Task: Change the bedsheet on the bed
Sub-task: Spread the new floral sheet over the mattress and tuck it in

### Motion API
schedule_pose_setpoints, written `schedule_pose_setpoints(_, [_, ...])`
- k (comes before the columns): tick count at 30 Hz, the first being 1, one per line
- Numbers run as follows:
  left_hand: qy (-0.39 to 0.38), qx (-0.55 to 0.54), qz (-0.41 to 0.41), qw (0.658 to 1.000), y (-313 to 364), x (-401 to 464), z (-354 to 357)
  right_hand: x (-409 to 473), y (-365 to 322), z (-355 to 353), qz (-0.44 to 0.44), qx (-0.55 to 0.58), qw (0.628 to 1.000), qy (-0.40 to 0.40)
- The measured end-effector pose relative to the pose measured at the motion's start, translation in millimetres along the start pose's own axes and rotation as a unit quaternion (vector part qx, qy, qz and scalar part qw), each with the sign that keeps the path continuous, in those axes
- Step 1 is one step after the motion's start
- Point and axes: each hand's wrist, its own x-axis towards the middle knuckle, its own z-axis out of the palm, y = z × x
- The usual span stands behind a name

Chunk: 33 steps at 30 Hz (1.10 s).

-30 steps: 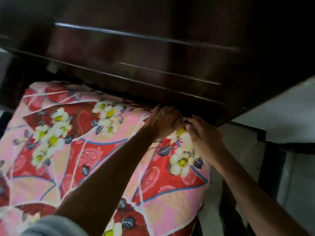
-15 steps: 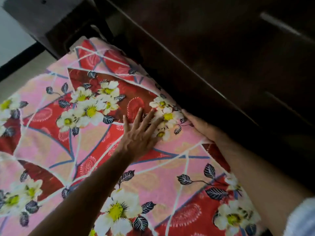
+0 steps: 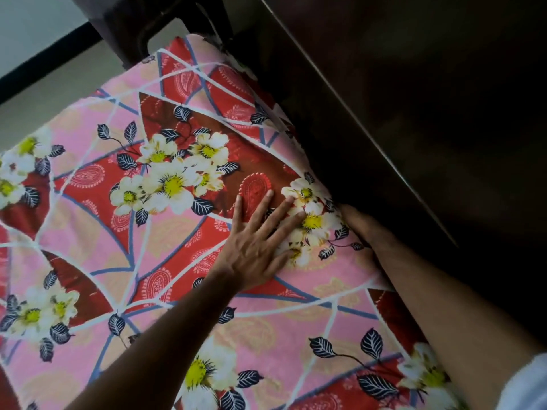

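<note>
A pink and red bedsheet [image 3: 165, 261] printed with white flowers and dark leaves covers the mattress and fills most of the view. My left hand [image 3: 257, 247] lies flat on it, fingers straight and spread, pressing the cloth near the bed's far edge. My right hand [image 3: 359, 224] reaches down along that edge, in the gap between the mattress and the dark wooden headboard [image 3: 414, 128]. Its fingers are hidden behind the sheet's edge, so I cannot see whether they hold cloth.
The dark headboard runs diagonally from the top centre to the right. A dark wooden post [image 3: 124, 28] stands at the bed's far corner. Pale floor [image 3: 38, 93] and a white wall with a black skirting show at the upper left.
The view swung from the right corner to along the headboard edge. My left hand opened flat on the sheet. My right hand slid deeper between mattress and headboard.
</note>
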Motion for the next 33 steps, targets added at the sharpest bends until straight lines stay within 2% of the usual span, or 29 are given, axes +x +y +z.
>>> schedule_pose_setpoints(2, [-0.021, 0.019, 0.003, 1.000, 0.0, 1.3, -0.3, 9.7, 1.4, 0.6, -0.034, -0.062, 0.997, 0.022])
schedule_pose_setpoints(5, [-0.043, 0.035, 0.004, 0.998, 3.2, 1.9, 0.1, -47.6, -14.0, 11.7, -0.088, -0.091, 0.988, 0.088])
schedule_pose_setpoints(8, [-0.043, 0.031, 0.004, 0.999, 0.6, 0.9, 2.3, -99.3, 2.6, 29.7, -0.249, -0.079, 0.955, 0.138])
schedule_pose_setpoints(10, [-0.034, 0.031, 0.005, 0.999, 0.9, -0.5, 3.3, -100.9, 3.3, 40.0, -0.309, -0.059, 0.933, 0.174])
schedule_pose_setpoints(14, [-0.014, 0.031, 0.004, 0.999, 1.5, -2.6, 7.9, -54.6, -42.3, 51.8, -0.312, -0.001, 0.937, 0.158])
schedule_pose_setpoints(16, [-0.006, 0.023, -0.001, 1.000, 2.0, -2.3, 10.0, -32.2, -76.2, 56.0, -0.330, -0.004, 0.937, 0.110])
schedule_pose_setpoints(17, [-0.005, 0.024, -0.004, 1.000, 2.8, -2.4, 9.7, -23.5, -90.4, 60.3, -0.365, -0.031, 0.926, 0.089])
schedule_pose_setpoints(19, [-0.007, 0.025, -0.011, 1.000, 4.2, -2.1, 10.5, -8.2, -107.1, 71.2, -0.460, -0.174, 0.867, 0.085])
schedule_pose_setpoints(21, [0.002, 0.022, -0.013, 1.000, 3.5, -1.9, 12.3, 6.6, -112.1, 75.6, -0.529, -0.340, 0.769, 0.114])
schedule_pose_setpoints(22, [0.006, 0.016, -0.015, 1.000, 2.9, -2.0, 12.2, 12.1, -113.4, 75.0, -0.542, -0.376, 0.741, 0.123])
schedule_pose_setpoints(23, [0.013, 0.009, -0.013, 1.000, 2.7, -2.9, 11.6, 14.8, -114.2, 73.1, -0.541, -0.375, 0.741, 0.132])
schedule_pose_setpoints(24, [0.026, 0.003, -0.010, 1.000, 2.5, -4.1, 12.5, 14.7, -114.3, 69.2, -0.513, -0.332, 0.780, 0.136])
schedule_pose_setpoints(25, [0.038, -0.003, -0.013, 0.999, 2.5, -6.7, 12.7, 14.5, -113.7, 64.5, -0.450, -0.279, 0.838, 0.132])
schedule_pose_setpoints(26, [0.049, -0.011, -0.024, 0.998, 2.2, -9.9, 11.6, 15.2, -113.6, 60.9, -0.355, -0.243, 0.895, 0.118])
schedule_pose_setpoints(27, [0.061, -0.021, -0.048, 0.997, 0.6, -11.0, 8.7, 13.7, -113.3, 58.5, -0.277, -0.231, 0.926, 0.116])
schedule_pose_setpoints(28, [0.075, -0.030, -0.085, 0.993, -4.1, -11.4, 5.9, 8.5, -112.2, 58.5, -0.255, -0.250, 0.923, 0.144])
schedule_pose_setpoints(29, [0.086, -0.038, -0.133, 0.987, -11.3, -11.9, 3.6, -1.1, -108.9, 58.1, -0.278, -0.272, 0.901, 0.195])
schedule_pose_setpoints(30, [0.093, -0.044, -0.187, 0.977, -22.4, -13.1, 1.1, -13.9, -104.0, 59.6, -0.347, -0.298, 0.855, 0.242])
schedule_pose_setpoints(32, [0.092, -0.052, -0.272, 0.956, -52.5, -19.2, -0.4, -42.1, -79.1, 67.9, -0.503, -0.383, 0.731, 0.256])
schedule_pose_setpoints(33, [0.081, -0.058, -0.291, 0.951, -67.7, -22.5, 0.4, -59.3, -57.4, 78.8, -0.556, -0.441, 0.668, 0.227])
